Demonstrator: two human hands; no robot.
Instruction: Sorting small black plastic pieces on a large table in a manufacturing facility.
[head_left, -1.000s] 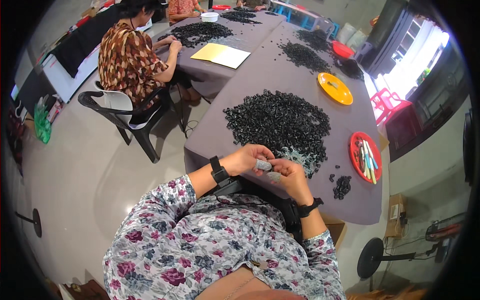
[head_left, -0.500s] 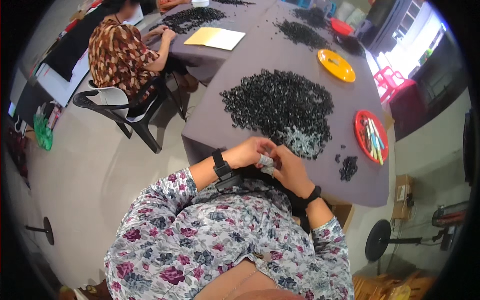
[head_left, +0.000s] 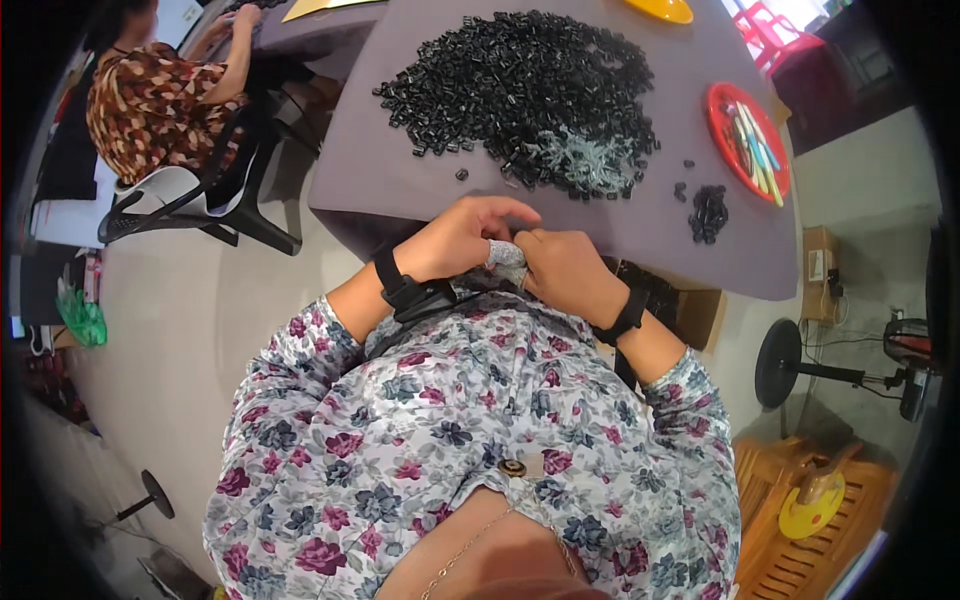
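Observation:
My left hand [head_left: 462, 240] and my right hand [head_left: 572, 268] meet in front of my body, just off the near edge of the grey-covered table [head_left: 365, 150]. Pale grey wraps [head_left: 505, 254] cover fingertips where the hands come together. My left index finger reaches forward over the gap while its other fingers curl in. On the right, the fingers are pinched closed. Whatever lies between the fingertips is too small or hidden to name. Beyond the hands spreads a large heap of small black pieces [head_left: 500, 85], with thin grey bits [head_left: 585, 160] on its near right part.
A smaller black pile [head_left: 708, 214] lies to the right, near a red plate [head_left: 716, 125] of slim-handled tools. An orange-yellow plate [head_left: 665, 9] is farther back. At left, another person [head_left: 165, 95] sits in a chair [head_left: 255, 215]. A cardboard box [head_left: 820, 270] stands right of the table.
The view has tipped downward, so the table sits higher in the picture. My left index finger has lifted and straightened; the hands stay together.

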